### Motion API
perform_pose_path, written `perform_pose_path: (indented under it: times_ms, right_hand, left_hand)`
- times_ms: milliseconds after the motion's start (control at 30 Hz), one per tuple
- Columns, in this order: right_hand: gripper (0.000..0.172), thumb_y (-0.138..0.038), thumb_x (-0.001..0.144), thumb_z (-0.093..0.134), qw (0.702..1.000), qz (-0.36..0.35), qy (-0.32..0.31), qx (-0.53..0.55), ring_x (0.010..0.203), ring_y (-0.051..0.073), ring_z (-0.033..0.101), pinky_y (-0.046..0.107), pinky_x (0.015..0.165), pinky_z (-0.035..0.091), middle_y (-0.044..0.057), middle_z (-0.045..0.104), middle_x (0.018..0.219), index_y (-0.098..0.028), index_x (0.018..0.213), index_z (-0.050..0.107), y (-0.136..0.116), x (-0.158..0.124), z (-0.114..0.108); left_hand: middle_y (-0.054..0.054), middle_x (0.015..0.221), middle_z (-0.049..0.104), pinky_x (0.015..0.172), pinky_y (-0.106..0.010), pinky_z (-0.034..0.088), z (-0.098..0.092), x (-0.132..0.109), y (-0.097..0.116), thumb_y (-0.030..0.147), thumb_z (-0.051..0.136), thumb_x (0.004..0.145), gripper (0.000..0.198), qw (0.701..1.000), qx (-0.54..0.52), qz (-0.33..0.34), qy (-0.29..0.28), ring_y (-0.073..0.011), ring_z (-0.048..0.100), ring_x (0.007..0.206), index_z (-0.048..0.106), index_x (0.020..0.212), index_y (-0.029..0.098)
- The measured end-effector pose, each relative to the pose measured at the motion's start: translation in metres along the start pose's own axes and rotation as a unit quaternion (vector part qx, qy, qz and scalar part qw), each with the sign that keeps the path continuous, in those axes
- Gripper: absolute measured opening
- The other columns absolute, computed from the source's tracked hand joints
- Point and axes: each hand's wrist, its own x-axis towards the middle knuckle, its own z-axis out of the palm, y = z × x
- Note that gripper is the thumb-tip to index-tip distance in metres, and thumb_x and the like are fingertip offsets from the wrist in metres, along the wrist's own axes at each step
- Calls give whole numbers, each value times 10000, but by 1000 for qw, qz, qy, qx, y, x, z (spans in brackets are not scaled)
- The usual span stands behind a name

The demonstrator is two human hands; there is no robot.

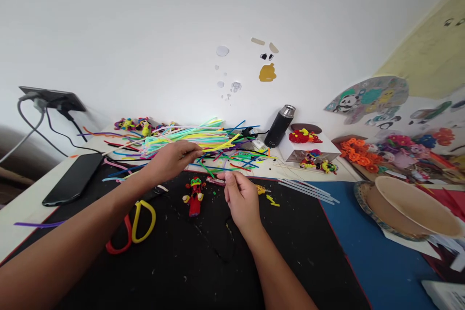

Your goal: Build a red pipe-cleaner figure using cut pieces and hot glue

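The left hand (181, 156), thumb and fingers nearly together, meets yellow chenille stems (224, 145) on the desk's (25, 209) far side; whether it grips one cannot be told. The right hand (242, 199) curls right of the red figurine (195, 199), contents hidden. Pinching one stem and drawing it lengthwise should limit tangling.

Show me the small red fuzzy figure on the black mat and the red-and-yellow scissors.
Small red fuzzy figure (194, 203), head view: its red body.
Red-and-yellow scissors (135, 224), head view: yellow handle loop.
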Motion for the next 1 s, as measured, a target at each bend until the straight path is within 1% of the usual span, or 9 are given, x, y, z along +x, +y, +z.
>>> perform_pose_path:
  times_ms: [133,300,467,633,733,867,933,967,1000]
  right_hand:
    - [520,-653,1002,583,997,43,1,60,448,108,386,236,442,284,-67,464,532,-167,965,761,-1,4,0]
    - [522,-681,955,625,992,70,-2,105,417,95,352,225,407,258,-85,461,527,-170,996,720,1,6,-2]
    - [466,-662,933,661,992,69,-9,104,424,95,356,225,406,261,-86,459,523,-201,867,652,1,7,0]
    - [463,-645,944,649,994,67,-12,87,432,97,370,227,421,268,-84,448,518,-188,881,687,-3,6,0]
    - [468,-640,951,647,994,65,-12,91,422,93,369,227,418,265,-85,447,508,-181,868,692,-1,6,-2]
    - [469,-648,944,664,988,71,19,137,394,80,332,221,398,235,-97,432,494,-183,886,690,3,9,-5]
    - [474,-654,921,692,983,75,35,164,388,74,322,218,393,219,-100,428,496,-182,891,693,3,11,-6]
    - [476,-656,908,707,981,78,40,174,386,71,321,217,391,216,-101,429,499,-180,887,694,2,12,-7]
    - [479,-657,899,717,979,81,41,183,384,69,321,217,390,215,-100,431,500,-179,884,695,1,12,-7]
  left_hand:
    - [-53,897,783,762,-288,478,-6,-11,24,502,483,1051,424,999,-8,35,-11,-215,693,827,773,975,203]
    - [-45,861,777,697,-271,446,-2,-20,39,504,492,1050,420,998,-33,24,-50,-202,685,764,779,978,205]
    - [-45,837,771,676,-265,419,8,-24,49,466,492,1053,395,996,-35,10,-84,-202,680,752,779,961,210]
    - [-44,827,768,660,-252,395,11,-28,60,436,519,1042,360,994,-35,7,-105,-189,671,735,773,933,204]
    - [-44,833,774,651,-250,398,10,-30,60,465,537,1037,369,993,-49,3,-105,-189,671,730,784,949,206]
    - [-31,821,773,670,-247,450,0,-37,48,520,565,1024,386,990,-93,-25,-104,-190,677,722,806,966,225]
    - [-36,869,792,692,-250,496,-10,-41,39,523,627,990,351,980,-161,-55,-105,-199,696,751,822,1037,235]
    - [-33,848,788,691,-252,513,-15,-43,35,519,675,962,337,972,-201,-75,-99,-195,695,736,826,1064,237]
    - [-27,779,768,660,-252,519,-21,-45,31,510,729,925,342,960,-245,-96,-91,-190,681,690,825,1101,234]
